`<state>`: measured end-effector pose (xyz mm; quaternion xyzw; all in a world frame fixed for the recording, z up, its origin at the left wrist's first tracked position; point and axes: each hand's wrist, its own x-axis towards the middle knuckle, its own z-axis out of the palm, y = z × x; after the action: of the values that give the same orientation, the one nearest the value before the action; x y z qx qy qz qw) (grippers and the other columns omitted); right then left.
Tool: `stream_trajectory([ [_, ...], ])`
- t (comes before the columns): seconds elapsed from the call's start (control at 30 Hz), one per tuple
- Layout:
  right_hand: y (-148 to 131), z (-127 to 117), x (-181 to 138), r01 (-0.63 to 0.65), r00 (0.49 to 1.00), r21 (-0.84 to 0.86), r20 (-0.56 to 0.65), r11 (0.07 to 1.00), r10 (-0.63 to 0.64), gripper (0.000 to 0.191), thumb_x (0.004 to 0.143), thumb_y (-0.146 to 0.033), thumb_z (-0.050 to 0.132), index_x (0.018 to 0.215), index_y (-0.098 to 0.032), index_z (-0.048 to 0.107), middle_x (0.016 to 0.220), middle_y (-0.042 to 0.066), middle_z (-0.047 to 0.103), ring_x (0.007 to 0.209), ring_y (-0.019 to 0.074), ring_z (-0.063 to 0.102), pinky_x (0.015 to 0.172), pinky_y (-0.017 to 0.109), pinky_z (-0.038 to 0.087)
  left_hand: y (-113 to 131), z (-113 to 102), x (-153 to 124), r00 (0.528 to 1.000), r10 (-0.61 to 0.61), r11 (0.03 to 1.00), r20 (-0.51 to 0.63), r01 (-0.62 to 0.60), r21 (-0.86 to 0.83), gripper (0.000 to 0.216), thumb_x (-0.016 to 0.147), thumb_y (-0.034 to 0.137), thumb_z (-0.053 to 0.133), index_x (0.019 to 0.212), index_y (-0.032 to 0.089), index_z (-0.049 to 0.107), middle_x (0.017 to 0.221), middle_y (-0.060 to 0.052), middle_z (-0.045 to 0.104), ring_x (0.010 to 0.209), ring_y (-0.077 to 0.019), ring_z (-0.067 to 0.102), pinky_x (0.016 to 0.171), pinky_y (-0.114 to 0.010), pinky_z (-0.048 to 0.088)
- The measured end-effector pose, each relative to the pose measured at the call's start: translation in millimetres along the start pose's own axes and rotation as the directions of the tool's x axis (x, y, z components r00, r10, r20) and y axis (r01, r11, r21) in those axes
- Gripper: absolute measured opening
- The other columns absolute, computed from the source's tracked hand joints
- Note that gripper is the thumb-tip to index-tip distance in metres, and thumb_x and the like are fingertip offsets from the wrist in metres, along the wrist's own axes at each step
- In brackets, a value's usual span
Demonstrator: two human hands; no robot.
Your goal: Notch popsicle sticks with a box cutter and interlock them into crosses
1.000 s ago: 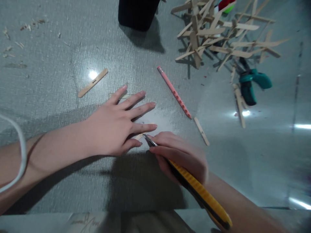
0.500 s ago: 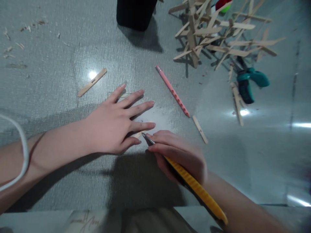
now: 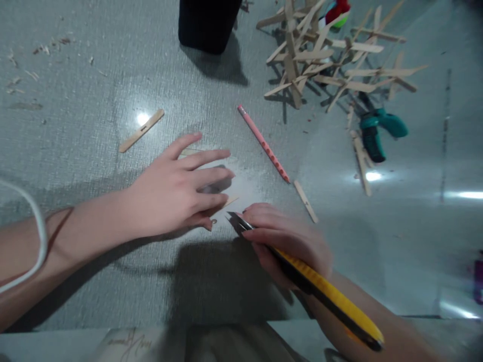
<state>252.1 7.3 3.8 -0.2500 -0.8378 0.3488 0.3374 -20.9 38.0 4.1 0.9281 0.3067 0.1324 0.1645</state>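
Observation:
My left hand point(image 3: 173, 193) hovers low over the grey tabletop, fingers apart and slightly bent. A thin wooden craft stick point(image 3: 231, 200) pokes out from under its index finger; the rest of it is hidden. Another pale strip point(image 3: 190, 152) shows partly beneath the upper fingers. In my right hand point(image 3: 289, 241) is a yellow and black utility knife point(image 3: 328, 296), its blade out. The blade tip is just right of my left thumb, apart from the stick. A pink pencil point(image 3: 264, 143) lies beyond both hands.
Notched craft sticks lie at left point(image 3: 142, 130) and right point(image 3: 306, 201). Teal-handled pliers point(image 3: 379, 130) rest near a pile of crossed craft sticks point(image 3: 302, 65). A black container point(image 3: 207, 25) stands at the top. Wood shavings point(image 3: 47, 49) are scattered at upper left. A white cable point(image 3: 39, 236) crosses my left forearm.
My right hand has drawn the knife back to the right, away from the stick. My left fingers have bent and pulled back slightly, so more of the stick's right end shows.

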Motion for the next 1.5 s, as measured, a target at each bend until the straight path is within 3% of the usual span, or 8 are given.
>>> stream_trajectory([
  [0.1, 0, -6, 1, -0.007, 1.000, 0.016, 0.026, 1.000, 0.007, 0.033, 0.091, -0.006, 0.059, 0.117, -0.024, 0.069, 0.097, 0.010, 0.080, 0.087, 0.0244, 0.079, 0.083, 0.045, 0.066, -3, -2, 0, 0.997, 0.049, 0.999, -0.067, -0.049, -0.001, 0.029, 0.107, 0.036, 0.062, 0.084, 0.028, 0.078, 0.106, 0.002, 0.079, 0.116, -0.0230, 0.068, 0.115, -0.047, 0.039],
  [0.2, 1, -9, 1, -0.025, 0.999, 0.027, 0.042, 0.999, 0.024, 0.033, 0.091, -0.006, 0.060, 0.117, -0.025, 0.068, 0.096, 0.009, 0.080, 0.088, 0.0245, 0.079, 0.083, 0.046, 0.066, -5, -3, 0, 0.997, 0.048, 0.996, -0.059, -0.052, -0.068, 0.028, 0.105, 0.026, 0.062, 0.082, 0.028, 0.078, 0.100, 0.002, 0.079, 0.100, -0.0199, 0.068, 0.099, -0.041, 0.043],
  [0.33, 2, -9, 1, -0.019, 0.998, 0.036, 0.063, 0.999, 0.017, 0.034, 0.090, -0.004, 0.060, 0.117, -0.023, 0.068, 0.099, 0.011, 0.080, 0.089, 0.0237, 0.079, 0.083, 0.043, 0.066, -5, -2, 2, 0.997, 0.063, 0.995, -0.046, -0.067, -0.079, 0.030, 0.104, 0.016, 0.057, 0.089, 0.027, 0.080, 0.103, -0.001, 0.079, 0.096, -0.0197, 0.067, 0.092, -0.040, 0.041],
  [0.53, 1, 0, 1, -0.035, 0.998, 0.062, 0.058, 0.997, 0.032, 0.028, 0.091, -0.011, 0.061, 0.116, -0.022, 0.069, 0.102, 0.011, 0.079, 0.088, 0.0250, 0.078, 0.081, 0.044, 0.065, -5, -1, 4, 1.000, 0.016, 0.993, 0.012, -0.015, -0.120, 0.032, 0.107, 0.023, 0.055, 0.089, 0.027, 0.081, 0.098, -0.003, 0.079, 0.091, -0.0204, 0.068, 0.088, -0.040, 0.043],
  [0.77, -3, 9, 2, -0.051, 0.998, 0.057, 0.039, 0.997, 0.049, 0.026, 0.093, -0.008, 0.062, 0.115, -0.021, 0.070, 0.103, 0.012, 0.079, 0.085, 0.0228, 0.077, 0.080, 0.042, 0.065, -3, 0, 4, 0.999, -0.044, 0.974, -0.012, 0.040, -0.222, 0.026, 0.105, 0.023, 0.061, 0.089, 0.026, 0.081, 0.096, -0.002, 0.079, 0.093, -0.0207, 0.068, 0.089, -0.039, 0.045],
  [1.5, -2, 13, -2, -0.032, 0.999, 0.075, 0.008, 0.997, 0.032, 0.024, 0.094, -0.005, 0.066, 0.114, -0.016, 0.074, 0.102, 0.013, 0.078, 0.086, 0.0227, 0.078, 0.081, 0.042, 0.063, 3, -1, 9, 0.993, -0.108, 0.967, 0.037, 0.114, -0.229, 0.022, 0.100, 0.018, 0.067, 0.084, 0.024, 0.080, 0.094, 0.000, 0.078, 0.093, -0.0202, 0.064, 0.084, -0.035, 0.039],
])
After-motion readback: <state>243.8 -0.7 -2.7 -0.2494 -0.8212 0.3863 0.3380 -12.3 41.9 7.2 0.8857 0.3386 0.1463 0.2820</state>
